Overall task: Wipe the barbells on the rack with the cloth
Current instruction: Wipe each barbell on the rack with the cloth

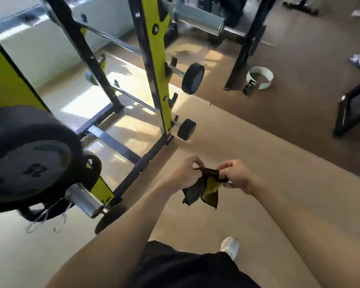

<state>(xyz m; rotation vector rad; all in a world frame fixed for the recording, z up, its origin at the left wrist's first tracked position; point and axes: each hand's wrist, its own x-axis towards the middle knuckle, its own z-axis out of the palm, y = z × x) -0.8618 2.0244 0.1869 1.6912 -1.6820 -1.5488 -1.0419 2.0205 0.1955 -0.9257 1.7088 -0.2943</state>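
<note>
Black plate: a large weight plate (29, 161) sat at far left on a chromed bar end (84, 200), loaded and close to the person.
Spring collar: a wire clip (44, 220) appeared to hang loose below that bar end; its seating could not be told.
Rack: a yellow-and-black rack (157, 65) stood left of centre, uprights rising from the floor (247, 159).
Barbells: two small fixed barbells, an upper barbell (192, 79) and a lower barbell (186, 129), rested on pegs at the rack's right side, none touched by the cloth.
Left hand: the left hand (184, 175) was pinched shut on the cloth's top edge, well apart from the rack.
Cloth: a dark and yellow cloth (204, 189) hung bunched between both hands, above the floor.
Right hand: the right hand (236, 175) was likewise pinched shut on the same edge, just beside the left.
Stage: judged to be preparation, cloth being opened or folded; wiping not begun.
Risk one: a bunched cloth might snag on a peg and drag a small barbell off its rest.
Risk two: leaning in near the loaded bar end could knock a hip or forearm against it.
Risk three: a thin two-finger pinch might let the cloth drop.
</note>
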